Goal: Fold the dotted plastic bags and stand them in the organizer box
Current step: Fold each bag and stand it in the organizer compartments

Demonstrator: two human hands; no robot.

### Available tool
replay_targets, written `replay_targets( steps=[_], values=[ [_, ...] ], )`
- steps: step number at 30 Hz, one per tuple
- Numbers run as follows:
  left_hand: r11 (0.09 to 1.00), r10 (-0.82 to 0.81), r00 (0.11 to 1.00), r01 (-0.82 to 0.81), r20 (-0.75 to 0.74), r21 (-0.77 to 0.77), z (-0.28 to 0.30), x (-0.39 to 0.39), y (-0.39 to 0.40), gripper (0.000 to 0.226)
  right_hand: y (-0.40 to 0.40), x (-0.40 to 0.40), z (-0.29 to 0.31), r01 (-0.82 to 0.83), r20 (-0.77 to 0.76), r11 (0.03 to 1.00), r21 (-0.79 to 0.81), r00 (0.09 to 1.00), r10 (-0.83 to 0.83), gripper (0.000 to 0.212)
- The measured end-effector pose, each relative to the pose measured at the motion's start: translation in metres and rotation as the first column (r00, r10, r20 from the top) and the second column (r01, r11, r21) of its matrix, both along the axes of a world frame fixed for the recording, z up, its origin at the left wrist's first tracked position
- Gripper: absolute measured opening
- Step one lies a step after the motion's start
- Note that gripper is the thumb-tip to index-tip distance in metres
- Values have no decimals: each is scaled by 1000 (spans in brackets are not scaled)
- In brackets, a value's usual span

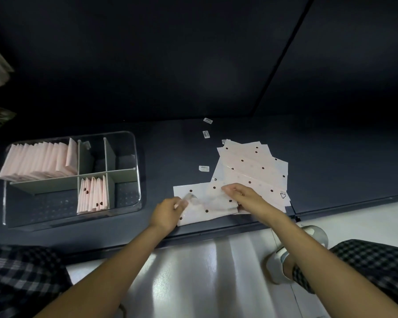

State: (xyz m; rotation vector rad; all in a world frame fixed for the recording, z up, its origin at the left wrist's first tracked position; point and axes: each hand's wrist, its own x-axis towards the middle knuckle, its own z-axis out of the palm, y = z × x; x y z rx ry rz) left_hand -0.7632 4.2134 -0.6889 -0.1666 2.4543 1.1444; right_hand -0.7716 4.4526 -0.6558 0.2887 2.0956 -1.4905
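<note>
Two hands on one dotted bag (205, 208) at the desk's (161, 157) near edge: your left hand (168, 213) pinches its left end, right hand (240, 195) grips the middle. Organizer box (133, 157) sits toward the left.

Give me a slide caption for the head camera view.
Both hands fold a dotted bag beside the organizer box.

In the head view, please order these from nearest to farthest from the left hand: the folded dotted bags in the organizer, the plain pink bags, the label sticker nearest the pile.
From the left hand:
1. Label sticker, above and right of it.
2. Folded dotted bags, to the left, in the organizer's front middle compartment.
3. Plain pink bags, far left, back compartment.
</note>
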Motion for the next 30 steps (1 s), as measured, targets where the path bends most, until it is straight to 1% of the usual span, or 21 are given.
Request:
replay_targets(
  steps=[2,4,5,6,7,8,9,11,12,13,14,15,16,17,18,19,21,23,25,28,30],
  values=[
    [999,7,999,-5,37,-48,-1,-4,1,32,4,-1,-1,-48,29,997,-61,998,50,38],
    [998,29,998,-25,61,-58,-3,-5,2,31,9,-3,-3,-64,37,991,-121,997,69,40],
    [998,33,997,-29,65,-64,-3,-5,2,32,9,-4,-4,-64,30,991,-116,997,68,37],
    [997,35,997,-30,66,-68,-3,-6,3,31,9,-6,-5,-54,12,997,-64,998,54,29],
    [997,37,997,-33,60,-69,-4,-6,3,30,5,-7,-5,-24,-13,1000,7,1000,24,15],
    [997,45,998,-42,50,-66,-4,-6,3,29,1,-8,-5,19,-44,997,71,999,-16,10],
    [996,65,997,-63,35,-62,-3,-5,4,30,-2,-10,-8,60,-70,990,128,996,-51,19],
    [989,137,990,-138,-23,-59,0,-3,7,32,-8,-12,-12,92,-89,970,226,993,-73,26],
    [980,182,980,-188,-80,-68,3,-1,8,32,-10,-12,-13,93,-93,958,271,993,-71,27],
    [968,221,961,-237,-167,-81,6,2,8,32,-12,-12,-14,95,-89,948,304,994,-71,28],
    [961,226,934,-260,-278,-92,10,6,8,32,-12,-12,-16,105,-90,940,325,993,-80,30],
    [965,181,900,-239,-396,-104,13,10,8,30,-13,-12,-16,114,-90,933,340,992,-88,33],
    [977,82,864,-168,-497,-130,14,14,8,27,-13,-12,-18,121,-96,928,354,991,-92,36],
    [982,-45,820,-68,-571,-175,13,19,9,24,-13,-11,-19,127,-99,921,367,990,-97,40],
    [972,-180,780,47,-600,-231,10,24,9,24,-13,-11,-20,133,-105,916,379,989,-100,41],
    [943,-306,762,163,-570,-288,6,29,10,28,-14,-11,-20,135,-104,910,392,989,-102,42],
    [863,-491,754,353,-436,-361,0,41,15,48,-15,-11,-20,137,-104,905,404,989,-103,41],
    [758,-623,692,420,-365,-499,-9,50,16,68,-17,-11,-19,137,-100,904,405,989,-105,39],
    [656,-695,663,429,-277,-620,-11,52,14,82,-18,-11,-16,131,-85,910,394,991,-106,35],
    [600,-728,664,494,-173,-629,-19,48,8,87,-19,-12,-14,122,-80,919,375,992,-99,43],
    [566,-743,655,501,-142,-655,-21,45,5,87,-18,-12,-14,137,-82,922,362,990,-114,44]
  ],
)
